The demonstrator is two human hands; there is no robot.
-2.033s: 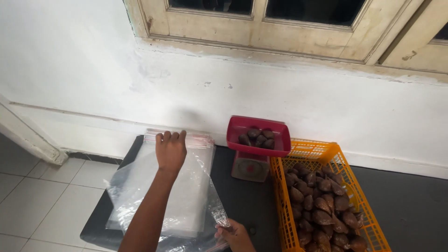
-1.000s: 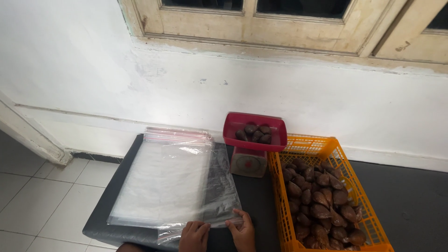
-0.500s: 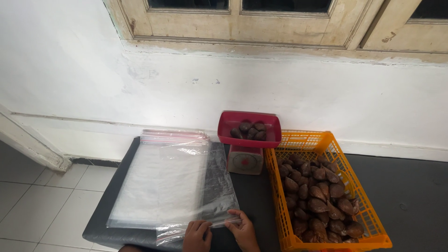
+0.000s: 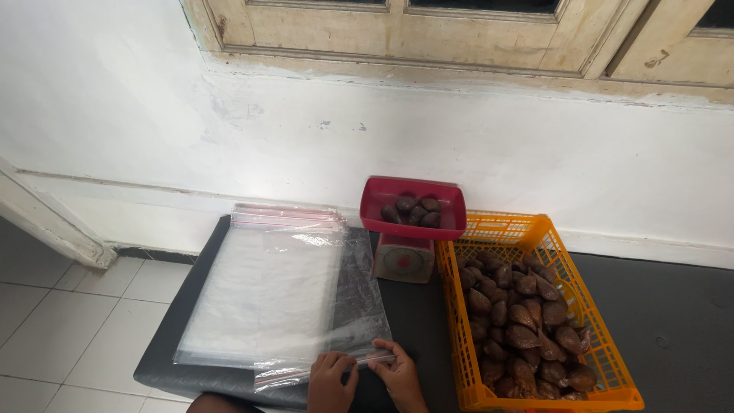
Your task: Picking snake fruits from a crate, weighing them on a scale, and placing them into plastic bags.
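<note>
Dark and flat, the mat (image 4: 413, 321) lies under all my things, on a floor of pale tiles (image 4: 46, 321) beside a white wall (image 4: 306, 130); closest to me are my two hands, low at the near edge; my left hand (image 4: 330, 382) and my right hand (image 4: 399, 376) sit side by side, almost touching; the fingers (image 4: 336, 359) of my left hand are bent and pinch the near edge of a clear plastic bag (image 4: 359, 306); the fingers (image 4: 382, 348) of my right hand pinch the same edge just next to them, so both hands hold that one bag; it lies flat and a bit crooked on top of the pile, with its red strip at my fingers; under it is the stack of clear bags (image 4: 260, 291), neat and flat, with red strips at the far end near the wall; to my right is an orange crate (image 4: 535, 229) full of brown scaly fruit (image 4: 520, 321); farther back, between the stack and the crate, stands a small scale (image 4: 404, 260) with a red tray (image 4: 413, 222) on top; some of the same fruit sit in the tray; far up, over the wall, is an old cream window frame (image 4: 459, 38).
</note>
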